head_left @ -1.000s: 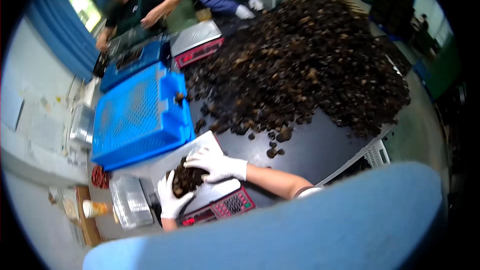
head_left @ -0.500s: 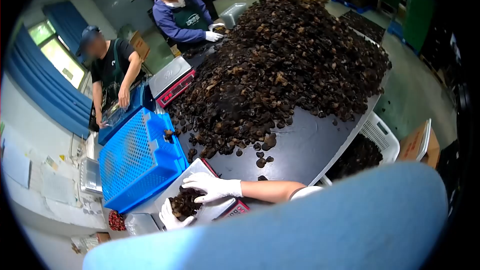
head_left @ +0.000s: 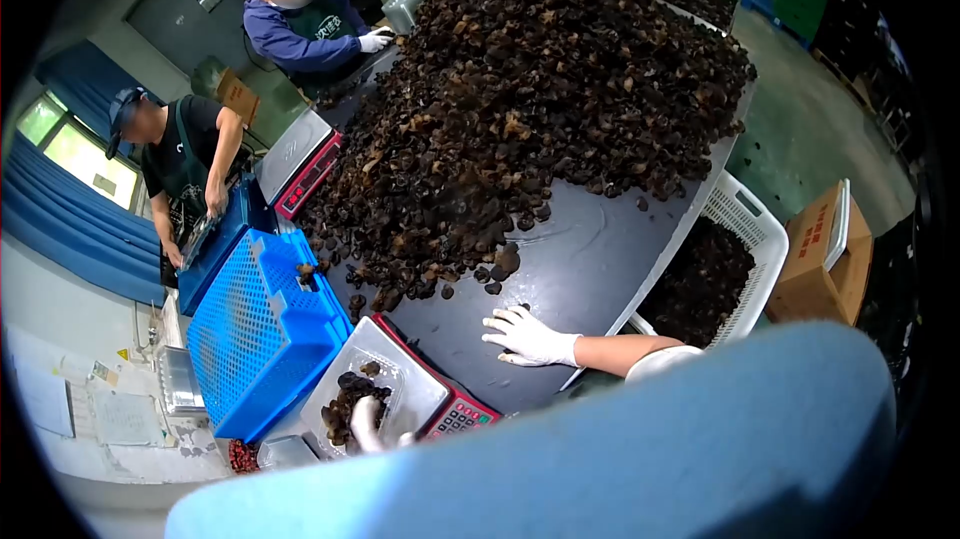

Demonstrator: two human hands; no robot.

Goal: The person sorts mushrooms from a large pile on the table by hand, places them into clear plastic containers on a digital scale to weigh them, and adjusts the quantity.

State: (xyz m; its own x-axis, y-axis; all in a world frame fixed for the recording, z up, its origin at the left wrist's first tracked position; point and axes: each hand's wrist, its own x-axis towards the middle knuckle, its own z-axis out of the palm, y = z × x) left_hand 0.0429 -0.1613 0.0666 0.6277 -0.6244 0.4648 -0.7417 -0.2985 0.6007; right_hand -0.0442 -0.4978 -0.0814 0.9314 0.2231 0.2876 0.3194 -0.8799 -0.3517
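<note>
My right hand (head_left: 535, 339), in a white glove, lies open with fingers spread on the dark tabletop (head_left: 590, 249), just short of the heap of dark wood ear mushrooms (head_left: 540, 89). My left hand (head_left: 372, 429), also gloved, is at a small pile of wood ear mushrooms (head_left: 347, 407) in a clear plastic tray (head_left: 408, 394). Its visible fingers are apart and touch the pile's right side; the rest of the hand is cut off by blue cloth. Under the tray is a red-edged weighing scale (head_left: 436, 401) with a keypad.
A blue perforated crate (head_left: 250, 329) stands left of the scale. Another scale (head_left: 300, 164) sits further back. Two co-workers (head_left: 310, 29) work at the far left. A white basket of dark pieces (head_left: 765, 239) and a cardboard box (head_left: 825, 249) stand at right. Blue cloth (head_left: 600, 439) covers the bottom.
My right hand has left the mushrooms on the scale and moved right to the tabletop. My left hand has shifted to the pile's right side. The camera view has shifted too.
</note>
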